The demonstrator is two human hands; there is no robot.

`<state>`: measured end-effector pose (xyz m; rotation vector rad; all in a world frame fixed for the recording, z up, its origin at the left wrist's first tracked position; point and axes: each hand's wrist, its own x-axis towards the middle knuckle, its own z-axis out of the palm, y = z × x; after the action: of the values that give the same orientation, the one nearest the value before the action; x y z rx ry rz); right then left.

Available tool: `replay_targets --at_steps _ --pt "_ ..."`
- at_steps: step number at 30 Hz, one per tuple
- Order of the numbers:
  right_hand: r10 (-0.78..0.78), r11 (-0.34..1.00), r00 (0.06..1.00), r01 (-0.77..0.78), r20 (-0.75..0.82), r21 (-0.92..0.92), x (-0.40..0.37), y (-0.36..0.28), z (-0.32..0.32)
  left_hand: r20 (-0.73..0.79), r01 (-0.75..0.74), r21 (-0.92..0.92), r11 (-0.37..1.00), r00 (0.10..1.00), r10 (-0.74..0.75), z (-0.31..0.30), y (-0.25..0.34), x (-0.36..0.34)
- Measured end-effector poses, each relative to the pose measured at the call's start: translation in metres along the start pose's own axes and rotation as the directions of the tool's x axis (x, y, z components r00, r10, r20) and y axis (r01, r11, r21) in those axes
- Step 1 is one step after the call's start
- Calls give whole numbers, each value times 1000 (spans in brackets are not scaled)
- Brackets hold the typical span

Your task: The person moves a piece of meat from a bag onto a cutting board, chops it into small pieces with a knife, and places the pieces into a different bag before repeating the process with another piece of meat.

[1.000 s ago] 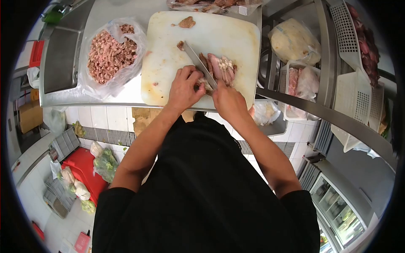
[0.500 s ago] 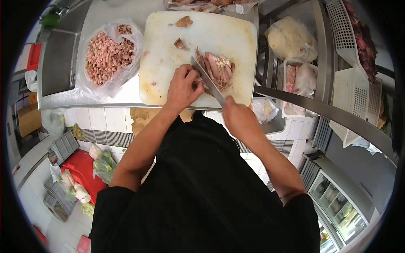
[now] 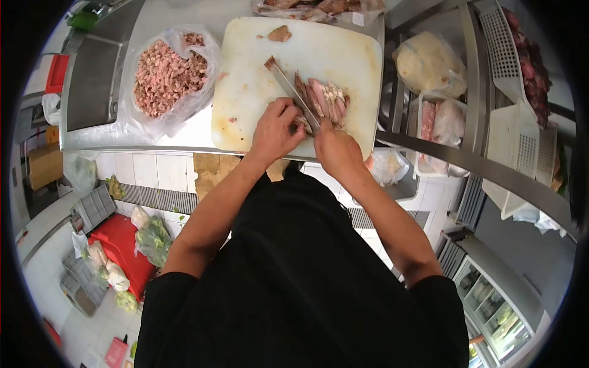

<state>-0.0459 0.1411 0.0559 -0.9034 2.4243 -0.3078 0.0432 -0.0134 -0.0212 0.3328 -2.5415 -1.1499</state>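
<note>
Long steel-bladed knife point(image 3: 294, 93), handle gripped in right hand point(image 3: 338, 150), blade slanting far-left; pink-brown sliced meat point(image 3: 328, 103) on white plastic board point(image 3: 245, 73), just right of blade, nearer right hand; left hand point(image 3: 277, 134) opposite, fingers curled, grip unclear.

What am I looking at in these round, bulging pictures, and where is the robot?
There is no robot: these are a person's bare hands, seen by one camera worn on that person's head, looking forward and down. All the pictures share that view. On the metal counter lie a pale cutting board and, to its left, an open clear bag of chopped meat. The right hand holds a knife, with sliced meat beside its blade. The left hand curls close on the other side, partly hiding what it touches.
</note>
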Motion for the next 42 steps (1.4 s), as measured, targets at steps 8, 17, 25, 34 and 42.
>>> replay_targets --at_steps 8,17,25,34,42 --pt "-121 984 962 149 -245 98 27 -9 -12 -17 -57 24 998 998 57 -12 7 2" --pt "29 1000 994 -28 107 -10 -61 4 -56 17 42 -81 996 999 -41 -10 -2 2" --pt "-48 998 998 50 48 -28 -26 -5 -36 -17 55 -87 995 998 -56 -7 0 3" --pt "-53 999 998 53 -41 -1 9 -5 6 -35 95 -89 992 995 -98 -5 -4 3" --pt "-202 979 967 204 -158 -2 23 -14 -24 -33 -18 -74 997 999 16 -15 0 3"
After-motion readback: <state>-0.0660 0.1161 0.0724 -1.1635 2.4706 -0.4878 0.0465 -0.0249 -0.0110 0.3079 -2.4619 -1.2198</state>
